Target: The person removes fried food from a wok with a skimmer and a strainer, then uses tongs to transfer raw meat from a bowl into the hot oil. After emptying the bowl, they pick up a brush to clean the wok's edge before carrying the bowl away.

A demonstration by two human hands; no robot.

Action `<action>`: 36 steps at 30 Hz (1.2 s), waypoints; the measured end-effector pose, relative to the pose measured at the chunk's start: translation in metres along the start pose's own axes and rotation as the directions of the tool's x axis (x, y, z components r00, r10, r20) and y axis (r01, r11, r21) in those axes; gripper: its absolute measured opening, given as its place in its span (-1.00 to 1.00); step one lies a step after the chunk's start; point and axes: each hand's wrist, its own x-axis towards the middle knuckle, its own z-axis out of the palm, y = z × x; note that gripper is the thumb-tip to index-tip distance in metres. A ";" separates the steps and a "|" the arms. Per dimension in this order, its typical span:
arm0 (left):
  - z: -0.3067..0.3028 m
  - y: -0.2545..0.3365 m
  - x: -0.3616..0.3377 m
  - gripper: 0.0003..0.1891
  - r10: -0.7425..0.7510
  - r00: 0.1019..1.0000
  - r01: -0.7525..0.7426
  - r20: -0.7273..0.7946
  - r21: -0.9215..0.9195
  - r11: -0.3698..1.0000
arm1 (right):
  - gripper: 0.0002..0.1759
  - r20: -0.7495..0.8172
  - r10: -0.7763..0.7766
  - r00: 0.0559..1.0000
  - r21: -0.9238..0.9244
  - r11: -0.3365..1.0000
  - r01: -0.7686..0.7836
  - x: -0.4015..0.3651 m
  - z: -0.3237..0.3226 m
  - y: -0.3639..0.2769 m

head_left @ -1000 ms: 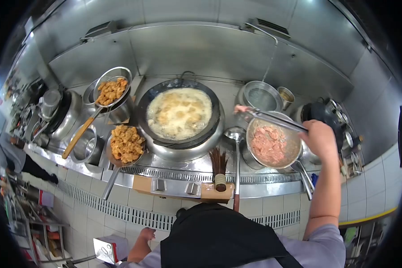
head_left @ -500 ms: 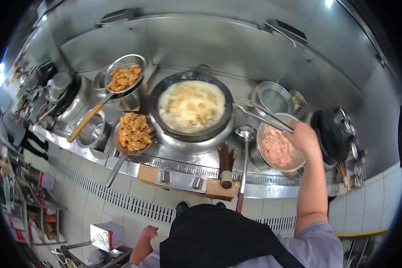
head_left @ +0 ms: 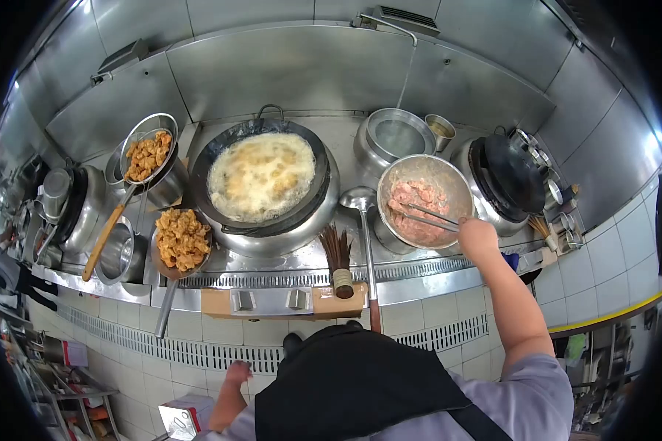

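My right hand [head_left: 478, 239] is closed on metal tongs [head_left: 430, 216], whose tips are in the pink raw meat [head_left: 418, 209] inside a metal bowl [head_left: 460, 187]. Left of it, a large black wok [head_left: 322, 158] holds foaming oil with pale pieces [head_left: 261, 176] frying. My left hand [head_left: 238, 371] hangs low beside my body, away from the stove; its fingers are partly curled and too small to read. Browned fried pieces lie in a strainer with a wooden handle [head_left: 103, 239] and in a ladle-like pan [head_left: 168, 309] left of the wok.
A long ladle [head_left: 368, 250] and a bamboo brush [head_left: 338, 261] lie before the bowl. Behind it stand a lidded-looking pot [head_left: 397, 136] and a small tin [head_left: 440, 132]. A black wok [head_left: 515, 173] leans at right. Another person [head_left: 15, 268] is at far left.
The tongs have moved from above the bowl's rim near the wok down into the raw meat. The view has turned to the right.
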 end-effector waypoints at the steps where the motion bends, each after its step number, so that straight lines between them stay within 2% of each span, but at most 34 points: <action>1: -0.014 0.020 0.008 -0.86 -0.084 0.991 0.052 -0.102 -0.283 0.958 | -0.75 0.010 0.017 1.000 0.013 1.000 -0.017 -0.003 -0.005 0.006; 2: -0.026 0.041 0.014 -0.74 -0.319 0.948 0.294 0.015 -0.434 0.852 | -0.75 0.008 0.015 1.000 0.009 1.000 -0.015 -0.006 -0.012 0.012; 3: -0.042 0.075 0.011 -0.74 -0.320 0.947 0.293 0.014 -0.439 0.849 | -0.74 0.035 0.037 0.999 0.013 0.999 -0.038 -0.008 -0.023 0.017; 5: -0.061 0.118 0.004 -0.84 -0.534 0.846 0.418 -0.007 -0.612 0.671 | -0.73 0.058 0.052 0.997 0.017 0.998 -0.053 -0.014 -0.052 0.022; 6: -0.053 0.105 0.009 -0.81 -0.514 0.858 0.402 0.006 -0.631 0.663 | -0.71 0.045 0.085 0.995 0.025 0.996 -0.087 -0.018 -0.072 0.024; 7: -0.034 0.072 0.016 -0.80 -0.339 0.939 0.264 -0.054 -0.518 0.814 | -0.69 0.035 0.119 0.992 0.033 0.992 -0.120 -0.021 -0.087 0.026; 8: -0.015 0.036 0.024 -0.79 -0.142 0.983 0.089 -0.114 -0.379 0.921 | -0.69 -0.016 0.117 0.993 0.037 0.993 -0.116 -0.023 -0.093 0.032; 9: 0.003 0.005 0.031 -0.78 0.053 0.984 -0.093 -0.168 -0.239 0.967 | -0.69 -0.068 0.111 0.991 0.042 0.993 -0.109 -0.023 -0.099 0.039; 10: 0.012 -0.001 0.020 -0.78 0.046 0.984 -0.087 -0.171 -0.242 0.966 | -0.67 -0.086 0.099 0.991 0.012 0.995 -0.099 -0.024 -0.111 0.042; 12: 0.017 -0.006 0.000 -0.79 0.153 0.988 -0.154 -0.036 -0.015 0.988 | -0.68 -0.182 0.103 0.978 0.035 0.995 -0.098 -0.031 -0.139 0.041; 13: 0.011 0.004 -0.012 -0.79 0.145 0.988 -0.147 -0.053 -0.018 0.989 | -0.69 -0.256 0.096 0.962 0.065 0.995 -0.082 -0.033 -0.152 0.041; 14: 0.010 0.014 -0.027 -0.81 -0.013 0.997 0.014 0.071 -0.012 1.000 | -0.70 -0.263 0.106 0.959 0.093 0.992 -0.084 -0.034 -0.165 0.038; 15: 0.005 0.028 -0.039 -0.81 -0.172 0.967 0.175 0.190 0.004 0.985 | -0.70 -0.270 0.111 0.956 0.121 0.989 -0.081 -0.032 -0.178 0.035; 18: 0.017 0.016 -0.060 -0.78 -0.261 0.939 0.278 0.225 -0.046 0.959 | -0.69 -0.335 0.048 0.941 0.167 0.986 0.009 -0.023 -0.199 0.011; 19: 0.018 0.016 -0.062 -0.78 -0.264 0.940 0.282 0.216 -0.059 0.958 | -0.68 -0.375 0.017 0.927 0.195 0.979 0.061 -0.019 -0.203 0.004; 20: 0.019 0.015 -0.067 -0.75 -0.141 0.971 0.112 0.193 0.156 0.981 | -0.68 -0.369 0.008 0.929 0.236 0.968 0.086 -0.011 -0.201 -0.007; 21: 0.018 0.017 -0.070 -0.71 -0.015 0.981 -0.059 0.196 0.367 0.928 | -0.67 -0.375 -0.002 0.927 0.268 0.957 0.110 0.000 -0.190 -0.015; 22: 0.021 0.015 -0.067 -0.71 -0.017 0.982 -0.052 0.186 0.360 0.932 | -0.64 -0.325 -0.031 0.945 0.292 0.947 0.132 0.009 -0.187 -0.029; 24: 0.029 0.011 -0.061 -0.72 -0.155 0.978 0.146 0.141 0.076 0.986 | -0.60 -0.241 -0.086 0.967 0.314 0.936 0.161 0.028 -0.179 -0.068; 25: 0.030 0.021 -0.060 -0.72 -0.159 0.978 0.151 0.134 0.067 0.986 | -0.57 -0.205 -0.105 0.973 0.311 0.936 0.167 0.039 -0.169 -0.085; 26: 0.016 0.055 -0.061 -0.73 -0.439 0.892 0.450 0.105 -0.296 0.843 | -0.56 -0.156 -0.119 0.980 0.321 0.933 0.165 0.058 -0.149 -0.101; 27: 0.003 0.077 -0.061 -0.73 -0.664 0.725 0.616 0.183 -0.606 0.504 | -0.55 -0.107 -0.130 0.986 0.331 0.930 0.159 0.077 -0.131 -0.116; 28: 0.006 0.071 -0.058 -0.73 -0.665 0.725 0.612 0.179 -0.609 0.504 | -0.56 -0.022 -0.109 0.994 0.298 0.948 0.110 0.087 -0.132 -0.137; 29: 0.011 0.065 -0.053 -0.72 -0.595 0.783 0.576 0.180 -0.569 0.587 | -0.58 0.064 -0.080 0.995 0.261 0.963 0.060 0.097 -0.134 -0.156; 30: 0.013 0.062 -0.051 -0.70 -0.519 0.834 0.532 0.186 -0.523 0.666 | -0.58 0.064 -0.096 0.993 0.263 0.962 0.076 0.117 -0.120 -0.168; 31: 0.015 0.060 -0.051 -0.70 -0.516 0.837 0.529 0.184 -0.518 0.672 | -0.58 0.065 -0.110 0.992 0.265 0.960 0.089 0.133 -0.109 -0.175; 35: 0.030 0.038 -0.053 -0.77 -0.588 0.794 0.568 0.153 -0.532 0.628 | -0.53 0.036 -0.050 0.998 0.359 0.933 0.034 0.155 -0.121 -0.174; 36: 0.040 0.016 -0.054 -0.77 -0.471 0.876 0.464 0.107 -0.453 0.761 | -0.53 0.017 -0.040 0.999 0.346 0.938 0.031 0.157 -0.129 -0.168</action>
